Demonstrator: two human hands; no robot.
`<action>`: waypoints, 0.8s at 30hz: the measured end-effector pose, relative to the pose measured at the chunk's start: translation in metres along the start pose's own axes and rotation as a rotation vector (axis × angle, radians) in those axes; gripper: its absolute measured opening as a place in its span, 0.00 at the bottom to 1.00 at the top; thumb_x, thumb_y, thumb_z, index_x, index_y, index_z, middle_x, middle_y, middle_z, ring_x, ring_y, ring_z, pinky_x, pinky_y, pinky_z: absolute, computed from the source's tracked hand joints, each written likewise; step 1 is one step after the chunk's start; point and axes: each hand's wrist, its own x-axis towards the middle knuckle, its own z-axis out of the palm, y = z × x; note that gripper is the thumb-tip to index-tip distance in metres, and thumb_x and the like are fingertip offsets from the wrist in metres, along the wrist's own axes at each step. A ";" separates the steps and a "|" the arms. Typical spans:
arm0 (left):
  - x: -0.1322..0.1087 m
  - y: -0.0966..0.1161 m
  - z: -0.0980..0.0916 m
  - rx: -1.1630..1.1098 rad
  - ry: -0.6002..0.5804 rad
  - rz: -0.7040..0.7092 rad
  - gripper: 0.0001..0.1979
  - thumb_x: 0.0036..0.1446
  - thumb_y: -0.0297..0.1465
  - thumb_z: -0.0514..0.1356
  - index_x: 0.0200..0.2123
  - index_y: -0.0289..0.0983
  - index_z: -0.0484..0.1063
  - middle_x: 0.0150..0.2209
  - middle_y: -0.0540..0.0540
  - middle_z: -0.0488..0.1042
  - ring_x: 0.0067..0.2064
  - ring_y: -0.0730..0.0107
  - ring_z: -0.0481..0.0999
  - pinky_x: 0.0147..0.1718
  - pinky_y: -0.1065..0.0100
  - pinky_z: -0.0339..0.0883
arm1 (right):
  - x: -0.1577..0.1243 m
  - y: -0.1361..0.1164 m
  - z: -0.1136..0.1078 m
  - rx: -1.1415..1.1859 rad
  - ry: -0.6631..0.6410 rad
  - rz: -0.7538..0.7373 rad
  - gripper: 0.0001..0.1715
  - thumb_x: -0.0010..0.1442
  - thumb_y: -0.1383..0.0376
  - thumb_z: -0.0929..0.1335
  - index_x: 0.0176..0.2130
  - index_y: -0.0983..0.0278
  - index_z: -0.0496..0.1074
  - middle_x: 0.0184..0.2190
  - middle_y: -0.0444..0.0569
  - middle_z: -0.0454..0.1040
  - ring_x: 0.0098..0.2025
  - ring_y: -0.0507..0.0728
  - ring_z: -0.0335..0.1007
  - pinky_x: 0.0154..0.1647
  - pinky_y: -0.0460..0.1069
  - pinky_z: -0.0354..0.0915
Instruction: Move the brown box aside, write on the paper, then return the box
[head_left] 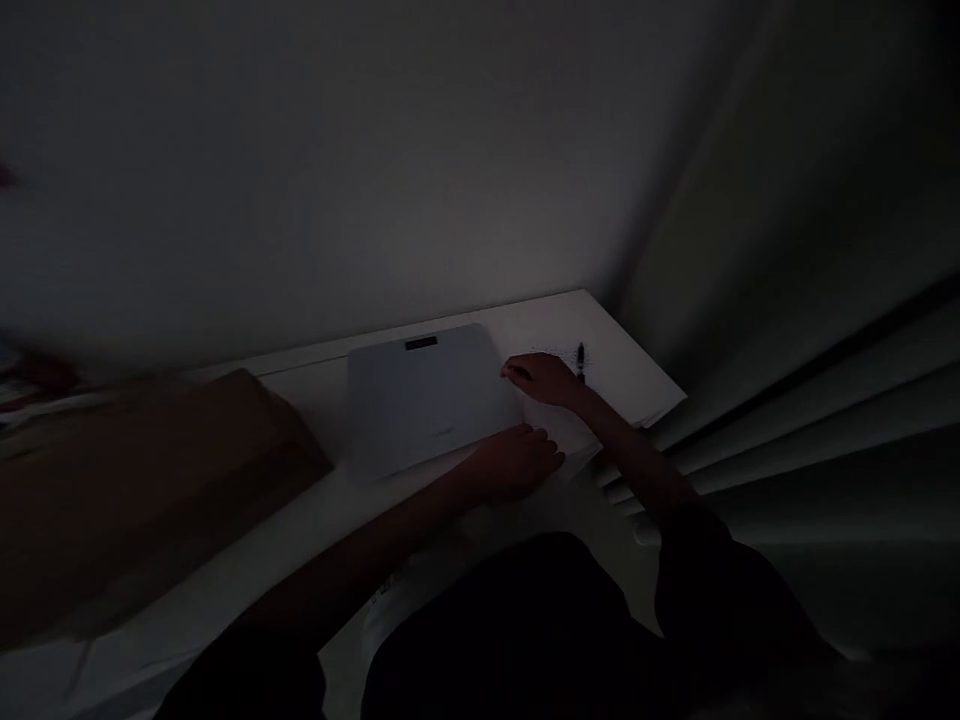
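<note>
Left hand (517,462): I see it flat on near-right corner of closed laptop (429,398), fingers loosely spread, pinching nothing.
Right hand (544,378): at laptop's right edge, touching; grip state, can't tell, too dark.
Laptop: lies centre of white bench (630,370).
Pen (580,360): just behind right hand.
Brown box (142,480): left of laptop.

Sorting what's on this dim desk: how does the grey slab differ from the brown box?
The grey slab is pale, thin and flat; the brown box is darker and bulkier. Both hands, left and right, rest at the slab's edge; the box lies untouched to its left. Both sit on the white desk.
</note>
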 end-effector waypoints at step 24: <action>0.100 -0.021 0.047 -0.027 -0.115 -0.215 0.08 0.64 0.24 0.52 0.45 0.33 0.67 0.40 0.40 0.64 0.38 0.59 0.66 0.25 0.63 0.56 | -0.034 0.117 -0.047 -0.254 -0.069 0.408 0.12 0.69 0.65 0.58 0.44 0.63 0.69 0.37 0.47 0.74 0.31 0.52 0.61 0.30 0.49 0.46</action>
